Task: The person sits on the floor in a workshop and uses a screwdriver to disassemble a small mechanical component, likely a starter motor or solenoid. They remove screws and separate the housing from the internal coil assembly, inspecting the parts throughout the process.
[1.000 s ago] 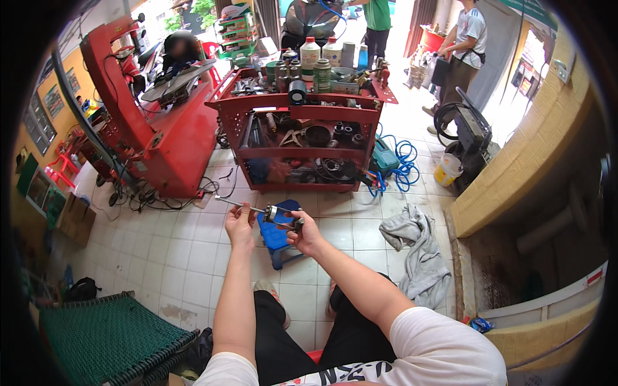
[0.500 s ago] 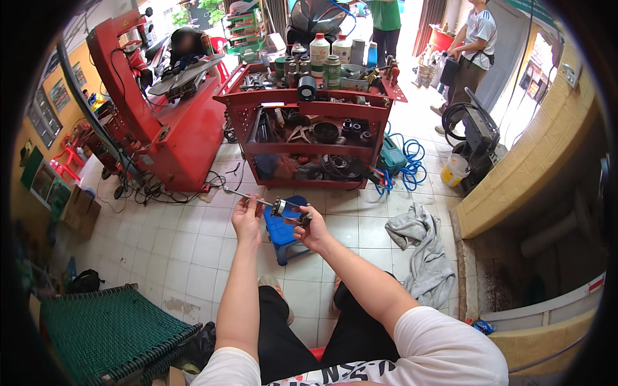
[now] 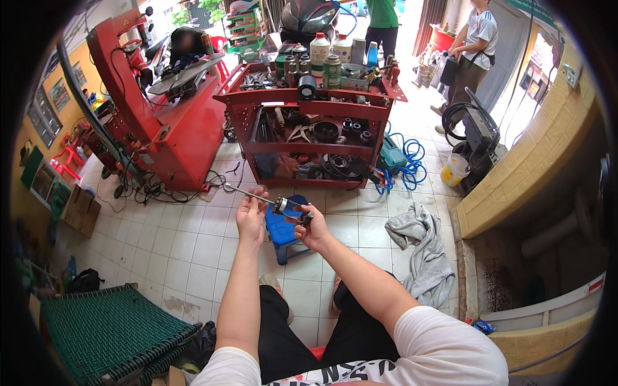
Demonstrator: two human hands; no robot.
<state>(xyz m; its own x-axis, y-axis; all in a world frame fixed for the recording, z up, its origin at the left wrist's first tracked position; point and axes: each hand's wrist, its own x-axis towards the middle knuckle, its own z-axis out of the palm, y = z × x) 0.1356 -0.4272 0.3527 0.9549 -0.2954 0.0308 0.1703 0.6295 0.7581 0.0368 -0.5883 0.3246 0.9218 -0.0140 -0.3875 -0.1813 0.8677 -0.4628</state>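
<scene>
Two hands are on one puller-type metal tool (image 3: 279, 205), held in the air w/ the blue plastic stool (image 3: 280, 230) seen behind and below it, approx. 6 o'clock from its collar. Clock is read w/ 12 pointing away from the person.

Long axis of the tool is slanted: the thin rod (image 3: 237, 190) goes out toward 10 o'clock, and the legs go toward 4 o'clock. So the two hands sit at opp. parts of this same line, and the collar lies btwn them.

L hand (image 3: 250, 222) is at the rod, w/ some fingers raised and apart; it touches the rod, as it seems, but whether it grips firmly or only steadies, I cannot tell. The free rod tip projects past this hand, to its 10 o'clock. From the L fingertips, the collar is at approx. 4 o'clock and just beside; it is a bit nearer to them than to the R thumb.

R hand (image 3: 313, 230) is closed around the leg end, thumb on the upper side; from it the collar is at approx. 10 o'clock.

Red tool trolley (image 3: 309, 152) stands near 12-1 o'clock from the tool; grey cloth (image 3: 425, 251) lies on the floor btwn 3 and 4 o'clock from R hand, well apart.
</scene>
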